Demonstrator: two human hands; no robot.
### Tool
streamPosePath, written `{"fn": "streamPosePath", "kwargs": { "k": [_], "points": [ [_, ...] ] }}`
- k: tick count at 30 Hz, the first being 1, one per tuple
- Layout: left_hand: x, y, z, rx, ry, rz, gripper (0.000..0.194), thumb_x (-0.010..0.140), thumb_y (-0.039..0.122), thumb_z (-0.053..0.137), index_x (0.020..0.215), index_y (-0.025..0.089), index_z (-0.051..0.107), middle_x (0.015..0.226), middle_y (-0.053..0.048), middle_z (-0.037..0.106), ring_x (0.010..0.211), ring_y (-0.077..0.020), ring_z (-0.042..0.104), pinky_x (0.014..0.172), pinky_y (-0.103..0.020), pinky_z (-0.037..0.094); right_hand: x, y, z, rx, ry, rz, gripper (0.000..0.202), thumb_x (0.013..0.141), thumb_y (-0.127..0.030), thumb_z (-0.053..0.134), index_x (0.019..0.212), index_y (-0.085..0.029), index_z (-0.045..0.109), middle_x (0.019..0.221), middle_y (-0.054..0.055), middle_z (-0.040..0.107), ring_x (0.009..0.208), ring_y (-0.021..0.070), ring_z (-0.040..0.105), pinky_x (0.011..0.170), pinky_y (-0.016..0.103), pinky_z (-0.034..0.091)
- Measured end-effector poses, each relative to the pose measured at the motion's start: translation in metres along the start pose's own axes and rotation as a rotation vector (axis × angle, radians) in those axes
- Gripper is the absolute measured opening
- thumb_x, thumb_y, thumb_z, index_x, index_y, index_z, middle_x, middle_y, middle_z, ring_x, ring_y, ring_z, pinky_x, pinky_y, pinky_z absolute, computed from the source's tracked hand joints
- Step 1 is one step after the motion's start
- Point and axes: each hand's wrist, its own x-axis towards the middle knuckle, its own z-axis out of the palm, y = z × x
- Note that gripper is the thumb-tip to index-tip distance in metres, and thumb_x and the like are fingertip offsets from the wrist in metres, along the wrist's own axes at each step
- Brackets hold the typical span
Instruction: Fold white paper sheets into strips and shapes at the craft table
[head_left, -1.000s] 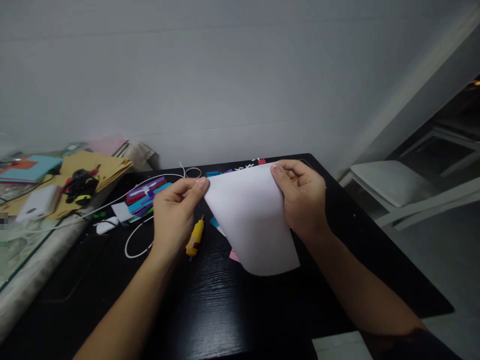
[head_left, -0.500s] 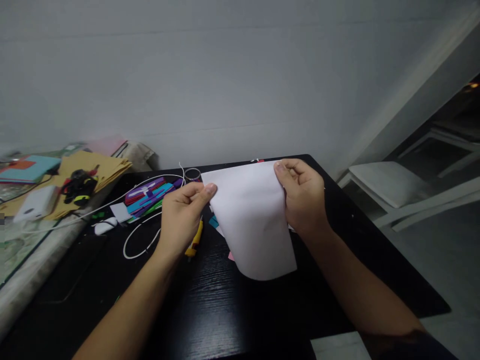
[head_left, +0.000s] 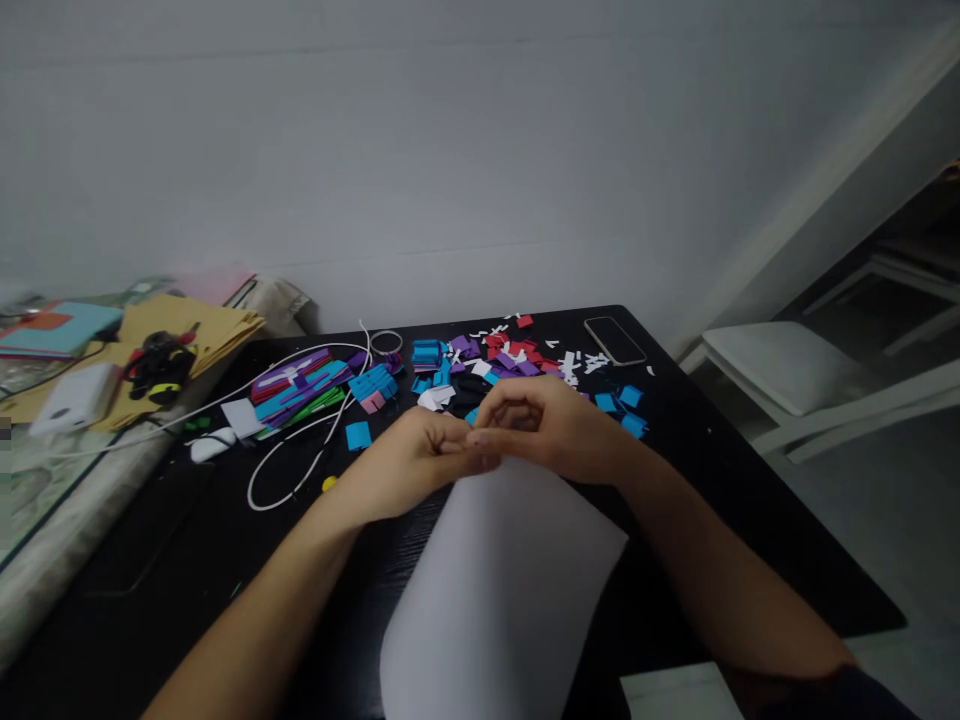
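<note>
Hands (head_left: 406, 463) (head_left: 556, 425), both in a pinch (close together), on the upper end of white paper (head_left: 502, 590).

We are seeing a smooth, matt paper sheet (head_left: 502, 590); a faintly glossy, wood-grained table (head_left: 352, 620); a plastic-looking box (head_left: 75, 402).

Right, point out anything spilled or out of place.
White paper slivers lie strewn among red pieces and near the phone at the far end of the black table, looking like loose litter. The white sheet curves, with no tear visible.
</note>
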Motion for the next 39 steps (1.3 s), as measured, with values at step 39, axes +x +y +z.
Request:
{"fn": "streamPosePath", "kwargs": {
  "k": [39],
  "points": [
    [-0.014, 0.008, -0.017, -0.047, 0.834, 0.254, 0.019, 0.085, 0.033, 0.082, 0.099, 0.022, 0.077, 0.088, -0.003, 0.079, 0.074, -0.0150, 0.072, 0.065, -0.022, 0.057, -0.006, -0.008, -0.004, -0.046, 0.285, -0.013, 0.039, 0.069, -0.022, 0.088, 0.103, -0.023, 0.068, 0.082, -0.003, 0.069, 0.067, 0.0144, 0.063, 0.054, 0.023, 0.050]
  ]
}}
